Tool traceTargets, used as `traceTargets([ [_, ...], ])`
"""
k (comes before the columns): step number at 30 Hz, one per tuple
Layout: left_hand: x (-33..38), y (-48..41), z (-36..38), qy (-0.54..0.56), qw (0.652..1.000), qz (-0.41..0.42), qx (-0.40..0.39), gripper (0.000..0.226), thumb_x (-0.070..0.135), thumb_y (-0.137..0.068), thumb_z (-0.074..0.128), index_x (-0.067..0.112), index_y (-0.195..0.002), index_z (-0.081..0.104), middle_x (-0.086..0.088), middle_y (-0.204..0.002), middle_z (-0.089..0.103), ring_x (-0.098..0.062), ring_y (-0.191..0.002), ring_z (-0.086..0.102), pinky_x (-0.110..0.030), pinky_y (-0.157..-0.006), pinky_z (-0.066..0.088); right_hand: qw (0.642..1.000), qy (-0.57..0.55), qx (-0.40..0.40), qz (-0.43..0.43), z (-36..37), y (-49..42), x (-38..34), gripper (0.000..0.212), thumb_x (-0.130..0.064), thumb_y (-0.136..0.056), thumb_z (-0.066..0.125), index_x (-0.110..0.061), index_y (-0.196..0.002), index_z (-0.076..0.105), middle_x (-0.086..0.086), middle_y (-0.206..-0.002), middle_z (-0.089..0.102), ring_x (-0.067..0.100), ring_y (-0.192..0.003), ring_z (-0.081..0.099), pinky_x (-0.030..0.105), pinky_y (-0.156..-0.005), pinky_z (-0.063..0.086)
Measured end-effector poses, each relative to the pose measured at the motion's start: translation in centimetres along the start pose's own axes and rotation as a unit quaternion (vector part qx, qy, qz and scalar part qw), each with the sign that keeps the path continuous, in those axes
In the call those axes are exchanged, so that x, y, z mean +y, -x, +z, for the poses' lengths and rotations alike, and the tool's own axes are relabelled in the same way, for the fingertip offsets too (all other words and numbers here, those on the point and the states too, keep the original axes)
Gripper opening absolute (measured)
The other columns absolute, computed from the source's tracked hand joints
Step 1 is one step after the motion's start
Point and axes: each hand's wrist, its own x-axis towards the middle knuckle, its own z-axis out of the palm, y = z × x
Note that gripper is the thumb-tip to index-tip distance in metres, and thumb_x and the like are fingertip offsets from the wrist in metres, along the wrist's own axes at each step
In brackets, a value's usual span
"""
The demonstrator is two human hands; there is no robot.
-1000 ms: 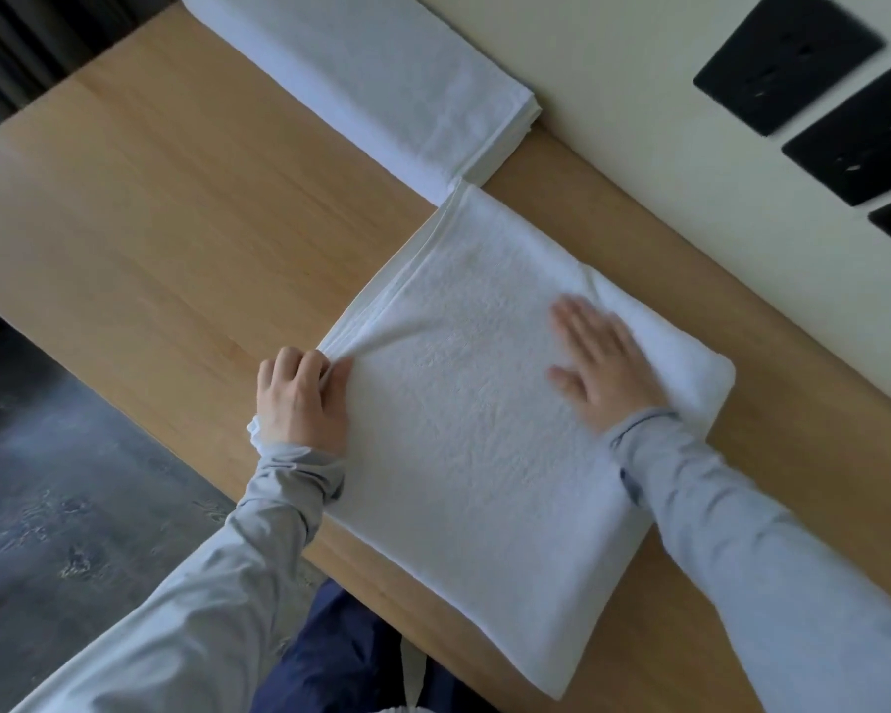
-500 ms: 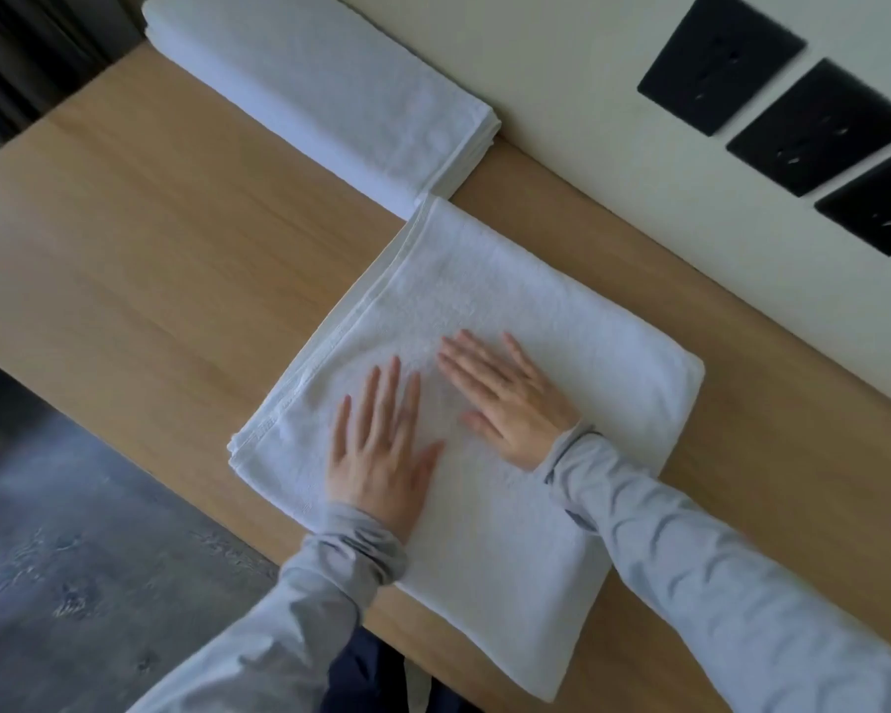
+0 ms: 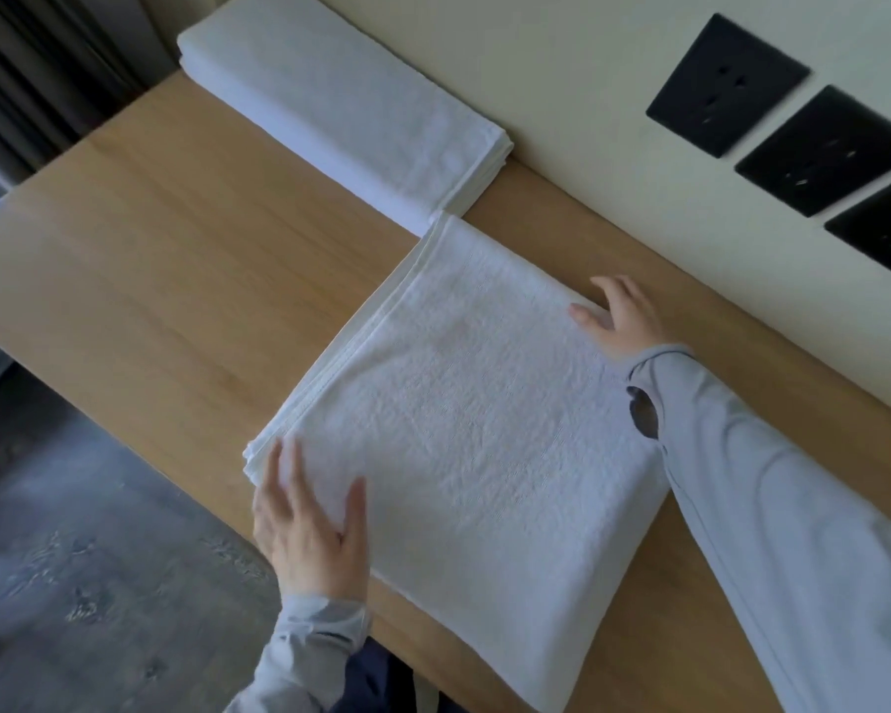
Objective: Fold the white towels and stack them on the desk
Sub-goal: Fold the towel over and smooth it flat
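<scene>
Towel (image 3: 474,429): folded, laid on desk (image 3: 176,280), touching stack (image 3: 351,110).
Left hand (image 3: 309,532): released, pressed flat on near corner.
Right hand (image 3: 623,321): thumb laid on far edge; grasp cannot be told.

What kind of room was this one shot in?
Probably a hotel room, though I can't be sure: a wooden desk set against the wall, a row of black sockets above it, and folded white towels stacked at its far end.
</scene>
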Motion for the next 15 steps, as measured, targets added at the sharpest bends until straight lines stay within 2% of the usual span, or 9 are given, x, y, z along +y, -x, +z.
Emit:
traceTargets([
  [1, 0.3, 0.5, -0.4, 0.062, 0.993, -0.094, 0.034, 0.081, 0.052, -0.079, 0.054, 0.008, -0.143, 0.031, -0.02, -0.145, 0.032, -0.037, -0.132, 0.033, -0.054, -0.108, 0.026, 1.0, 0.007, -0.011, 0.012, -0.2, 0.0, 0.0, 0.056, -0.041, -0.093, 0.051, -0.005, -0.135, 0.042, 0.014, -0.139, 0.041, 0.028, -0.129, 0.038, 0.032, -0.101, 0.031],
  [3, 1.1, 0.8, -1.0, 0.172, 0.938, -0.298, 0.045, 0.079, 0.037, -0.078, 0.073, 0.005, -0.139, 0.034, -0.019, -0.135, 0.038, -0.036, -0.119, 0.045, -0.051, -0.103, 0.037, 0.997, 0.017, -0.055, 0.044, -0.3, -0.3, 0.0, 0.057, -0.049, -0.091, 0.052, -0.007, -0.129, 0.046, 0.012, -0.131, 0.048, 0.026, -0.118, 0.046, 0.033, -0.093, 0.036],
  [5, 2.0, 1.0, -1.1, 0.252, 0.872, -0.42, -0.009, 0.053, 0.025, -0.077, 0.075, -0.001, -0.117, 0.051, -0.018, -0.107, 0.053, -0.035, -0.096, 0.053, -0.039, -0.086, 0.046, 0.994, 0.016, -0.086, 0.065, -0.4, -0.9, 0.0, 0.06, -0.054, -0.088, 0.052, -0.008, -0.126, 0.046, 0.011, -0.123, 0.053, 0.023, -0.106, 0.05, 0.031, -0.082, 0.037],
  [6, 2.5, 1.3, -1.0, 0.282, 0.85, -0.442, -0.046, 0.041, 0.024, -0.079, 0.073, -0.003, -0.104, 0.056, -0.022, -0.096, 0.058, -0.04, -0.09, 0.055, -0.038, -0.079, 0.047, 0.993, 0.018, -0.095, 0.072, -0.4, -1.2, -0.1, 0.063, -0.056, -0.087, 0.052, -0.008, -0.127, 0.045, 0.01, -0.122, 0.054, 0.022, -0.102, 0.051, 0.031, -0.079, 0.037],
  [7, 2.9, 1.4, -0.7, 0.3, 0.835, -0.457, -0.065, 0.04, 0.026, -0.081, 0.072, -0.005, -0.102, 0.058, -0.026, -0.097, 0.062, -0.044, -0.093, 0.058, -0.038, -0.078, 0.047, 0.991, 0.023, -0.102, 0.078, -0.3, -1.5, -0.1, 0.066, -0.058, -0.086, 0.052, -0.007, -0.128, 0.044, 0.009, -0.121, 0.054, 0.023, -0.101, 0.051, 0.031, -0.079, 0.038],
  [9, 3.5, 1.3, -0.3, 0.31, 0.814, -0.484, -0.081, 0.056, 0.036, -0.082, 0.07, -0.007, -0.115, 0.055, -0.026, -0.112, 0.06, -0.04, -0.102, 0.057, -0.041, -0.081, 0.042, 0.989, 0.033, -0.11, 0.09, -0.2, -2.0, -0.3, 0.067, -0.061, -0.084, 0.052, -0.005, -0.121, 0.049, 0.008, -0.109, 0.053, 0.024, -0.095, 0.054, 0.033, -0.077, 0.04],
  [10, 3.8, 1.1, -0.3, 0.304, 0.81, -0.495, -0.085, 0.062, 0.041, -0.081, 0.068, -0.007, -0.116, 0.052, -0.023, -0.113, 0.058, -0.037, -0.1, 0.055, -0.041, -0.081, 0.038, 0.99, 0.037, -0.106, 0.089, -0.2, -2.1, -0.4, 0.06, -0.062, -0.084, 0.052, -0.006, -0.104, 0.053, 0.007, -0.095, 0.051, 0.021, -0.081, 0.052, 0.032, -0.069, 0.039],
  [12, 3.6, 1.0, 0.2, 0.281, 0.816, -0.497, -0.085, 0.06, 0.049, -0.081, 0.065, -0.003, -0.107, 0.051, -0.018, -0.104, 0.054, -0.031, -0.089, 0.049, -0.039, -0.077, 0.033, 0.993, 0.05, -0.084, 0.071, -0.3, -1.8, -0.8, 0.053, -0.062, -0.083, 0.053, -0.012, -0.07, 0.041, 0.002, -0.073, 0.04, 0.014, -0.059, 0.037, 0.028, -0.054, 0.029],
  [15, 3.8, 1.6, 0.7, 0.278, 0.862, -0.421, -0.037, 0.048, 0.051, -0.084, 0.06, 0.007, -0.101, 0.049, -0.009, -0.096, 0.055, -0.027, -0.085, 0.051, -0.036, -0.077, 0.037, 0.993, 0.101, -0.056, 0.035, -1.3, -0.6, -1.1, 0.056, -0.062, -0.086, 0.049, -0.016, -0.062, 0.029, -0.003, -0.067, 0.032, 0.013, -0.057, 0.033, 0.03, -0.059, 0.03],
])
